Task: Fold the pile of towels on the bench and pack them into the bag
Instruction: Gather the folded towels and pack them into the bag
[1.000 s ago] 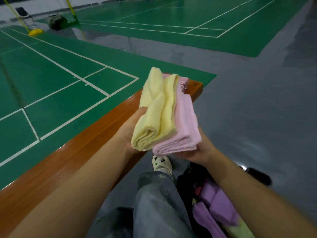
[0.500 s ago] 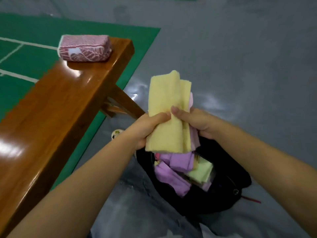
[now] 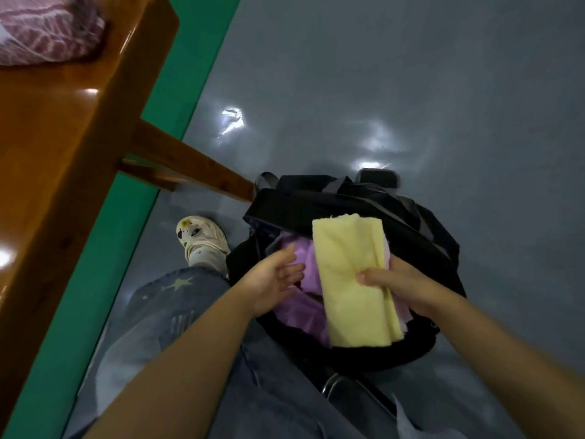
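One folded pink patterned towel point(image 3: 44, 33) waits on the glossy wooden tabletop point(image 3: 53, 131) at far left. I judge packing is under way: my left hand point(image 3: 272, 280) hovers loose, fingers straight, beside the open black fabric bag point(image 3: 332, 198); my right hand point(image 3: 399, 283) pinches one folded pale-yellow towel point(image 3: 348, 274) above the purple towels point(image 3: 297, 308) inside. Next, lower and release it.

My one head-worn view looks steeply down, close over the open black fabric bag point(image 3: 364, 198) on the grey floor point(image 3: 411, 74); the brown wooden desk point(image 3: 63, 137) runs far left.
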A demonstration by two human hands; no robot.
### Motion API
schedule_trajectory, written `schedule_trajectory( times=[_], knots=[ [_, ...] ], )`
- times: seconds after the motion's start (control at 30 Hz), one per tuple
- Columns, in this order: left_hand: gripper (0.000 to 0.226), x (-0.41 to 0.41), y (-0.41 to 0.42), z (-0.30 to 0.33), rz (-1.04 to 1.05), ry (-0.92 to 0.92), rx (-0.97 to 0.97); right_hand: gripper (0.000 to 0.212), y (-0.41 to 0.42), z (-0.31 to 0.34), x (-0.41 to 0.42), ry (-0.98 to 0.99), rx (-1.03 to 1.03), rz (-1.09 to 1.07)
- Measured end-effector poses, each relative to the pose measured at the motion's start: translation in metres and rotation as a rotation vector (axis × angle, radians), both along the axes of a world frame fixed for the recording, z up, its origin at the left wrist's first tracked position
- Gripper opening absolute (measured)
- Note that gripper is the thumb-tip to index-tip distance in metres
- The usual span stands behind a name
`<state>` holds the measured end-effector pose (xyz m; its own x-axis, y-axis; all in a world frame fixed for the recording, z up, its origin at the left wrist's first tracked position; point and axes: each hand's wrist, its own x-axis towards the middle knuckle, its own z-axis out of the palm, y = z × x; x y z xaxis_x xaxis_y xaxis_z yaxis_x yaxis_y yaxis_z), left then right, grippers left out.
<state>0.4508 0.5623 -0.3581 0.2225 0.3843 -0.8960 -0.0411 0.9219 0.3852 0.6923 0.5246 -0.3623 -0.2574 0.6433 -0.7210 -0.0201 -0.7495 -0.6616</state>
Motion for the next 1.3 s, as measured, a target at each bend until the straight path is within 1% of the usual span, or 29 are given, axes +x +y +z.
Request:
schedule_trajectory(
  times=[0.07,0.13,0.17,0.23,0.3,0.37,0.43,0.47,0.53,0.6,0.63,0.7,0.73,0.77,0.87,0.97,1.03,1.2,1.3],
  knots=[
    [0.067,-0.010,0.001,-0.012,0.061,0.033,-0.052,0.066,-0.005,-0.014,-0.008,-0.029,-0.038,0.028],
    [0.069,-0.013,0.000,-0.019,0.126,0.014,-0.092,0.052,-0.005,-0.021,-0.023,-0.061,-0.025,0.070],
    [0.067,-0.013,-0.003,-0.023,0.195,-0.016,-0.113,0.047,-0.002,-0.024,-0.033,-0.066,-0.008,0.109],
    [0.071,-0.011,-0.010,-0.032,0.339,-0.060,-0.135,0.047,0.008,-0.028,-0.050,-0.050,0.046,0.219],
    [0.062,-0.014,-0.016,-0.042,0.446,-0.082,-0.145,0.046,0.021,-0.032,-0.065,-0.050,0.096,0.363],
    [0.064,-0.021,-0.015,-0.053,0.515,-0.096,-0.155,0.041,0.037,-0.045,-0.073,-0.064,0.085,0.484],
    [0.072,-0.023,-0.012,-0.058,0.538,-0.034,-0.191,0.034,0.050,-0.061,-0.076,-0.062,0.014,0.531],
    [0.074,-0.021,-0.012,-0.060,0.526,0.024,-0.201,0.032,0.055,-0.069,-0.076,-0.067,-0.023,0.543],
    [0.073,-0.013,-0.011,-0.056,0.436,0.061,-0.175,0.029,0.061,-0.080,-0.078,-0.096,-0.070,0.569],
    [0.069,-0.008,-0.016,-0.054,0.225,0.126,-0.101,0.027,0.064,-0.086,-0.081,-0.149,-0.073,0.591],
    [0.069,-0.005,-0.020,-0.055,0.098,0.203,-0.062,0.029,0.064,-0.087,-0.081,-0.191,-0.072,0.588],
    [0.065,-0.006,-0.029,-0.065,-0.201,0.438,0.025,0.042,0.063,-0.086,-0.082,-0.276,-0.066,0.550],
    [0.061,-0.005,-0.032,-0.068,-0.339,0.539,0.078,0.048,0.061,-0.084,-0.081,-0.335,-0.046,0.530],
    [0.058,-0.004,-0.035,-0.070,-0.432,0.587,0.122,0.050,0.060,-0.085,-0.081,-0.419,-0.019,0.526],
    [0.056,-0.002,-0.033,-0.069,-0.532,0.565,0.167,0.059,0.053,-0.086,-0.085,-0.692,0.026,0.605],
    [0.060,-0.005,-0.034,-0.057,-0.569,0.539,0.187,0.066,0.047,-0.081,-0.088,-0.829,0.053,0.653],
    [0.058,-0.013,-0.036,-0.048,-0.529,0.509,0.183,0.074,0.044,-0.067,-0.090,-0.866,0.103,0.637],
    [0.041,-0.021,-0.035,-0.007,-0.220,0.282,0.085,0.085,0.033,-0.025,-0.091,-0.910,0.228,0.629],
    [0.037,-0.021,-0.040,0.027,-0.106,0.226,0.129,0.091,0.023,0.000,-0.091,-0.904,0.270,0.621]
  ],
)
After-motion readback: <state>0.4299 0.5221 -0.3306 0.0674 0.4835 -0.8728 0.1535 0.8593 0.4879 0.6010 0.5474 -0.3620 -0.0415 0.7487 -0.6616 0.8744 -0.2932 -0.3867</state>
